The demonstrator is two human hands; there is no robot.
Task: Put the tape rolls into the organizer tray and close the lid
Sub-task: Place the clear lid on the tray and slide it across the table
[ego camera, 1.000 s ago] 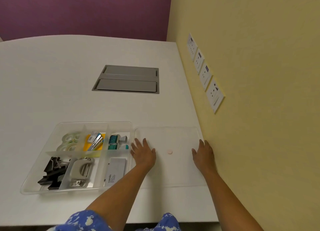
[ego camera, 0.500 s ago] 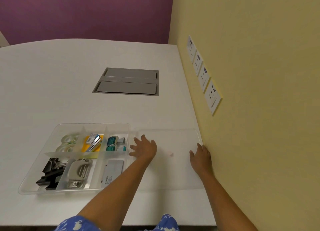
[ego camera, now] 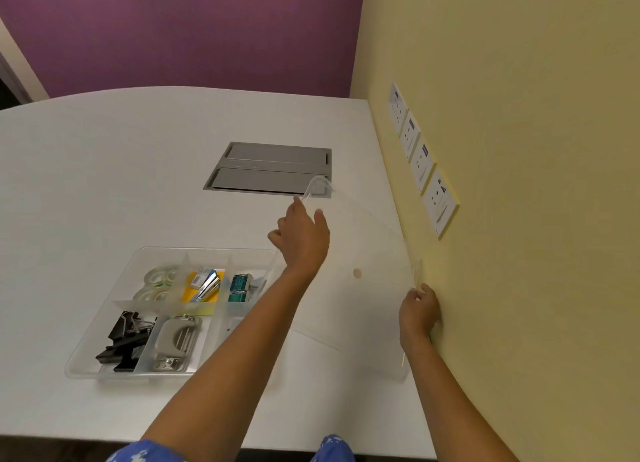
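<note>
A clear organizer tray point(ego camera: 104, 337) sits on the white table at the front left. Two clear tape rolls point(ego camera: 158, 283) lie in its far-left compartment. The transparent lid point(ego camera: 367, 288) is lifted off the table and tilted, its left edge raised. My left hand point(ego camera: 301, 238) grips that raised left edge. My right hand point(ego camera: 419, 309) holds the lid's right edge close to the yellow wall. A small round pink dot point(ego camera: 357, 273) shows on the lid.
The tray also holds black binder clips point(ego camera: 123, 340), a hole punch point(ego camera: 176, 344), a stapler point(ego camera: 206, 283) and teal boxes point(ego camera: 239, 287). A grey cable hatch point(ego camera: 270, 167) is set into the table behind. Wall sockets point(ego camera: 422, 160) line the yellow wall at the right.
The lid lay flat on the table beside the tray with both hands on it. Both hands now hold its edges, and its left side has risen.
</note>
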